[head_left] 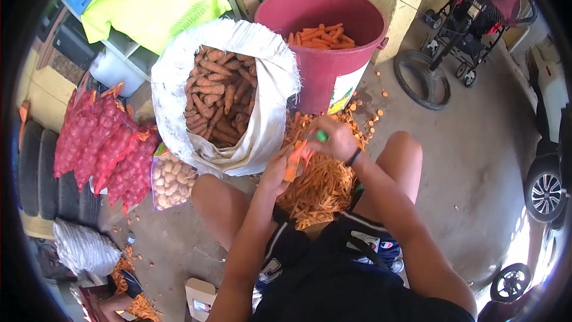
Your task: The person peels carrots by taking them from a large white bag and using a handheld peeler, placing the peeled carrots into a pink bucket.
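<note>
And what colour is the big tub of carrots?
The tub is dark pinkish red, clearest in the head view.

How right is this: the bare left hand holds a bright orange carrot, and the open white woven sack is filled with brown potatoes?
Not potatoes: the head view shows dull orange carrots in the white woven sack. The left hand does hold a bright orange carrot.

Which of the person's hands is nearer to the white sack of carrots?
The left. The left hand, holding a carrot, is just beside the lower right edge of the white sack; the right hand is farther to the right of it.
</note>
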`<action>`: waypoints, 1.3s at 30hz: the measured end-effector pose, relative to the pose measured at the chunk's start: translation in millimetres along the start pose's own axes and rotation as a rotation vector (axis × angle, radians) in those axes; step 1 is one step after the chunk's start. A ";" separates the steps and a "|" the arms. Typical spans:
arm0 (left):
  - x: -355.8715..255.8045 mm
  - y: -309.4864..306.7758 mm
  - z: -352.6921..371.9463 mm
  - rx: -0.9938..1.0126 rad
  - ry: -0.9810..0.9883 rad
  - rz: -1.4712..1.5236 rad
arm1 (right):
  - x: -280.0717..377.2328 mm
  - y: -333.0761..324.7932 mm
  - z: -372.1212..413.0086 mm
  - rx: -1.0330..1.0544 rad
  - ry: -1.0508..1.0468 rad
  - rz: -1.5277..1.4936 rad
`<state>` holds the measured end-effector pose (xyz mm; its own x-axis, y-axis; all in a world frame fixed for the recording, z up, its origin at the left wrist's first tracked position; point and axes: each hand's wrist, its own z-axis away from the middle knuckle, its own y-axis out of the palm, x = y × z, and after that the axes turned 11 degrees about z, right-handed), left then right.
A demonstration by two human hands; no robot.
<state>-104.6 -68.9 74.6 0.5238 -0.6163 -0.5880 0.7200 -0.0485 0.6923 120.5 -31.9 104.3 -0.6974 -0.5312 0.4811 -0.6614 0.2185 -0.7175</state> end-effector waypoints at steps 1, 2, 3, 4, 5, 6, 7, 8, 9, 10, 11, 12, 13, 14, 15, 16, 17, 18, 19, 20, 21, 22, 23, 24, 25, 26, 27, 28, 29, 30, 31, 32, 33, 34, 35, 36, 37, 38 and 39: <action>2.4 -7.2 -2.0 0.004 -0.003 -0.007 | -17.3 -2.8 -4.7 -0.027 0.044 0.040; 2.4 -9.7 -5.0 0.014 -0.002 -0.014 | -31.6 -6.1 -7.7 -0.054 0.128 0.091; -0.2 -2.6 -3.3 -0.015 0.005 -0.034 | -42.3 -11.0 -12.2 -0.083 0.208 0.143; -2.0 5.5 0.9 -0.043 0.011 -0.054 | -49.1 -12.8 -13.9 -0.113 0.287 0.195; -3.5 11.3 4.0 -0.072 0.018 -0.074 | -51.9 -11.7 -11.6 -0.071 0.344 0.178; -2.6 8.1 1.4 -0.123 0.009 -0.117 | -50.4 -11.7 -9.5 -0.028 0.398 0.159; -0.6 0.5 -4.5 -0.176 0.004 -0.155 | -50.0 -10.4 -7.9 0.019 0.447 0.141; 1.4 -8.7 -9.6 -0.233 0.000 -0.190 | -48.8 -6.7 -5.8 0.062 0.466 0.154; 1.0 -14.8 -11.1 -0.204 0.018 -0.198 | -41.2 -4.7 -4.3 0.111 0.485 0.164; 0.4 -21.4 -12.6 -0.175 0.034 -0.207 | -34.5 -3.6 -1.7 0.159 0.505 0.175; 0.0 -27.0 -15.5 -0.144 0.047 -0.220 | -29.4 -5.2 2.3 0.220 0.547 0.195; -10.7 -14.2 -11.4 -0.125 0.122 -0.087 | -28.7 -3.0 4.4 0.218 0.537 0.183; -29.5 10.8 -1.1 -0.098 0.193 0.042 | -30.8 -0.2 6.0 0.209 0.529 0.174; -40.4 24.9 6.1 -0.076 0.260 0.175 | -32.1 3.7 9.9 0.206 0.523 0.163; -44.0 16.6 3.5 -0.068 0.204 0.158 | -35.8 8.7 12.2 0.256 0.553 0.161; -42.2 12.9 2.6 -0.013 0.131 0.114 | -34.7 10.7 10.8 0.273 0.533 0.148; -38.6 9.7 3.4 0.047 0.062 0.068 | -31.8 13.1 11.7 0.287 0.510 0.138; -33.9 6.2 1.7 0.106 -0.014 0.018 | -29.1 15.0 14.0 0.302 0.494 0.129; -28.3 7.4 -2.0 0.162 0.001 -0.059 | -24.4 16.3 16.8 0.256 0.475 0.101; -22.1 7.5 -5.5 0.137 0.046 -0.082 | -20.5 18.6 20.4 0.238 0.474 0.113; -17.5 11.9 -7.6 0.112 0.090 -0.104 | -10.5 16.6 19.3 0.221 0.474 0.125; -14.7 15.3 -9.6 0.087 0.135 -0.125 | -2.5 15.0 17.8 0.205 0.471 0.139; -14.9 15.6 -10.9 0.070 0.192 -0.201 | 2.7 15.6 18.3 0.178 0.455 0.081; -17.0 14.7 -10.9 0.048 0.250 -0.276 | 6.7 13.6 17.6 0.209 0.441 0.054; -17.7 13.2 -9.8 0.018 0.307 -0.350 | 11.9 12.2 16.5 0.245 0.425 0.024; -17.1 12.0 -8.7 -0.010 0.331 -0.395 | 16.7 13.2 15.9 0.280 0.408 -0.011; -16.2 10.7 -8.6 -0.038 0.355 -0.444 | 21.0 15.7 17.1 0.272 0.385 -0.037; -15.4 10.6 -8.6 -0.061 0.380 -0.494 | 24.7 17.7 18.8 0.259 0.362 -0.062; -12.0 9.1 -10.8 -0.076 0.407 -0.510 | 27.2 19.0 19.9 0.243 0.342 -0.085; -6.9 4.6 -15.5 -0.068 0.463 -0.561 | 29.2 20.2 20.4 0.230 0.299 -0.087; -2.1 0.6 -21.0 -0.058 0.519 -0.612 | 30.8 21.3 21.0 0.215 0.257 -0.089; 1.9 -3.9 -25.3 -0.046 0.573 -0.665 | 31.1 21.6 21.8 0.199 0.216 -0.090; 0.6 -0.5 -23.0 -0.051 0.557 -0.671 | 27.9 24.5 23.4 0.211 0.213 -0.071; -0.7 2.0 -19.5 -0.056 0.539 -0.678 | 23.6 29.3 24.7 0.224 0.211 -0.054; -1.9 4.9 -16.5 -0.061 0.522 -0.685 | 19.9 33.0 26.3 0.237 0.208 -0.036; -1.6 4.4 -15.9 -0.046 0.512 -0.671 | 20.0 32.8 25.9 0.263 0.233 -0.034; -2.5 3.5 -15.0 -0.031 0.502 -0.658 | 20.2 32.7 24.9 0.287 0.257 -0.032; -4.3 2.7 -14.1 -0.014 0.493 -0.645 | 20.3 32.6 23.2 0.311 0.282 -0.030; -5.6 -0.8 -13.6 -0.029 0.453 -0.633 | 14.7 38.7 24.1 0.352 0.314 0.011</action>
<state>-101.9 -54.7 71.7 0.1394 -0.0968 -0.9855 0.9524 -0.2594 0.1602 91.3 -51.0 71.5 -0.7896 -0.2453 0.5625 -0.5574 -0.0965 -0.8246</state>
